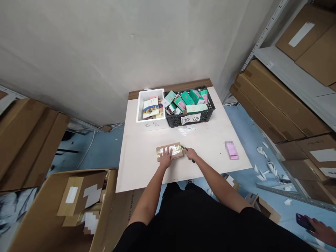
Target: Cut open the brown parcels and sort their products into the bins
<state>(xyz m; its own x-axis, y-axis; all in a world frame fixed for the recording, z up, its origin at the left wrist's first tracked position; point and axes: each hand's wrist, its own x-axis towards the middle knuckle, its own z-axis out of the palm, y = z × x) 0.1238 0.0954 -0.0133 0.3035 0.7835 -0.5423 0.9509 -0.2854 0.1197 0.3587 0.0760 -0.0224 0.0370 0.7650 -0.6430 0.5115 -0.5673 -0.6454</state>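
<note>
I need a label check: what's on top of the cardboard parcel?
The cardboard parcel bears a white label and shiny tape; the left hand rests on top, hiding part of the label.

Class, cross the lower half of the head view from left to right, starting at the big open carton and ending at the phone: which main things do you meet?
Carton, parcel, cutter, pink item, phone.

Soft, even light — taped box (176, 150) glints, pink item (231, 150) pixelated — edges stretched.
</note>
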